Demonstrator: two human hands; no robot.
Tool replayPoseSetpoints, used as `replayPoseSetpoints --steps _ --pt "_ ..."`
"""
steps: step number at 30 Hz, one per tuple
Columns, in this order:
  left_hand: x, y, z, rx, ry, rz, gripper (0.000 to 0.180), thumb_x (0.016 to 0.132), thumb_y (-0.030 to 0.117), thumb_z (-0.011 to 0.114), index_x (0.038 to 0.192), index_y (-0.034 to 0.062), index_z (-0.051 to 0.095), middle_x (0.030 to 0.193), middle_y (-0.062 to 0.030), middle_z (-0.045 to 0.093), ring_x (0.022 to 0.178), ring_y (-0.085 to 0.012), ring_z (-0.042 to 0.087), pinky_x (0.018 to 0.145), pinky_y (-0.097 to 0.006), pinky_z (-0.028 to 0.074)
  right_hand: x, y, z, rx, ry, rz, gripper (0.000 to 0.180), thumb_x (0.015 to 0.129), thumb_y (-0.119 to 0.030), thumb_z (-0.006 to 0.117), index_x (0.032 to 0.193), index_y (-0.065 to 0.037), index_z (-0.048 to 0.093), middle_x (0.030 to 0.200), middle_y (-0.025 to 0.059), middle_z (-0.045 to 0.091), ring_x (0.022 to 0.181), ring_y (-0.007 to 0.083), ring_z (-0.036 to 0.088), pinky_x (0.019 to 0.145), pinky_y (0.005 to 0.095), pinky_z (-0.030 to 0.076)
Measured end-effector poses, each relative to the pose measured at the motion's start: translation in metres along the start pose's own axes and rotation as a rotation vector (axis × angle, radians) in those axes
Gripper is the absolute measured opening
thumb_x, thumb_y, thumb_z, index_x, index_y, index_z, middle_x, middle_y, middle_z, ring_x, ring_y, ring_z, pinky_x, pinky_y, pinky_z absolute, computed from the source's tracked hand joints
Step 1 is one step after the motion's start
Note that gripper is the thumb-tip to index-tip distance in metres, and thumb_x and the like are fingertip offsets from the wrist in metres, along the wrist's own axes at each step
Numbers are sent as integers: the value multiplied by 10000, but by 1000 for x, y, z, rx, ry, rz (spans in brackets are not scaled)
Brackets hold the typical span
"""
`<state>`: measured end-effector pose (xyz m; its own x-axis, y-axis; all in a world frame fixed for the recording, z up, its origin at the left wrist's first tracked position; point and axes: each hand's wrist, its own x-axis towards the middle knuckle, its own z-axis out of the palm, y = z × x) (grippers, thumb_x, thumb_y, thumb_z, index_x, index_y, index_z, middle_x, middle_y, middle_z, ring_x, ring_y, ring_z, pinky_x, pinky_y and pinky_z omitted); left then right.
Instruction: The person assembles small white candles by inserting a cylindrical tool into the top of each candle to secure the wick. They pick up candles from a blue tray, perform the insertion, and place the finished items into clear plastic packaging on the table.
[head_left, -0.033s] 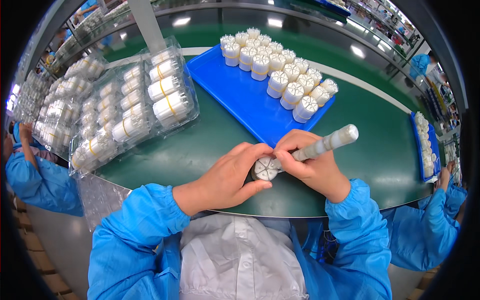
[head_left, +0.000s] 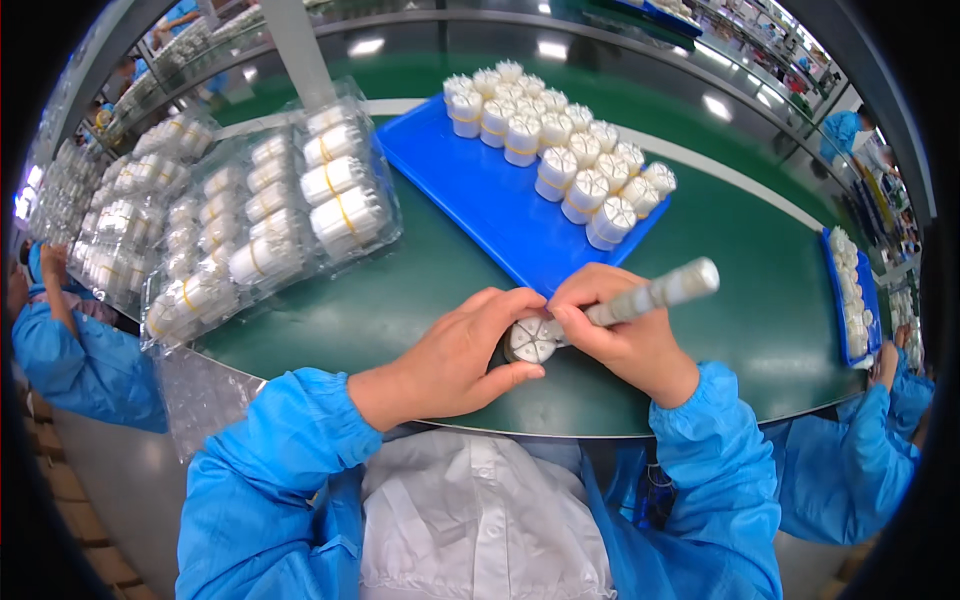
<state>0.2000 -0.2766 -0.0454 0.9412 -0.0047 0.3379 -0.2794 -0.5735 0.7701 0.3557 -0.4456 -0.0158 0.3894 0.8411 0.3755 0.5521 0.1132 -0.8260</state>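
Your left hand [head_left: 455, 355] curls around the round white bundle [head_left: 531, 341], apparently to steady it, while your right hand [head_left: 635, 347] grips the thick pale rod [head_left: 684, 284] pen-like, probably for control.

- The left forearm [head_left: 250, 480] slants inward from the lower edge of the view, its loose blue sleeve [head_left: 310, 415] gathered at the wrist.
- The left hand [head_left: 455, 355] is turned back upward, index finger stretched toward the right, thumb below it, the two tips apart in a C shape.
- The right forearm [head_left: 720, 455], sleeved alike, leans inward to the left.
- The right hand [head_left: 630, 335] is curled into a grip, index finger bent.
- Both index fingertips sit close together.
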Motion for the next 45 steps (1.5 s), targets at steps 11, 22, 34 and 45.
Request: replayPoseSetpoints --steps 11,22,34,45 --pt "-27 -4 -39 451 397 -110 505 821 151 852 1252 34 616 1111 -153 671 1033 -349 623 856 -419 522 -5 2 7 -228 -15 -240 105 830 -35 791 812 -45 688 780 77 687 630 237 669 568 333 526" --pt "-34 3 -48 219 377 -151 643 881 -12 776 1425 22 434 1370 -182 600 1226 -303 645 1022 -384 522 -11 5 13 -328 -107 -266 145 827 -79 809 800 -71 667 764 53 666 616 245 660 533 354 516" --pt "-12 -3 -39 575 344 -182 657 824 62 814 1377 5 466 1254 -207 601 1116 -402 624 950 -445 509 -11 5 10 -368 -170 -334 137 843 -69 790 814 -81 656 783 44 676 654 239 678 537 355 521" --pt "143 10 -11 955 65 256 408 857 124 736 1214 -25 609 1137 -170 620 1083 -347 591 929 -445 495 -16 13 17 -325 -153 -378 159 851 -154 799 827 -86 656 786 53 650 653 272 667 567 391 542"
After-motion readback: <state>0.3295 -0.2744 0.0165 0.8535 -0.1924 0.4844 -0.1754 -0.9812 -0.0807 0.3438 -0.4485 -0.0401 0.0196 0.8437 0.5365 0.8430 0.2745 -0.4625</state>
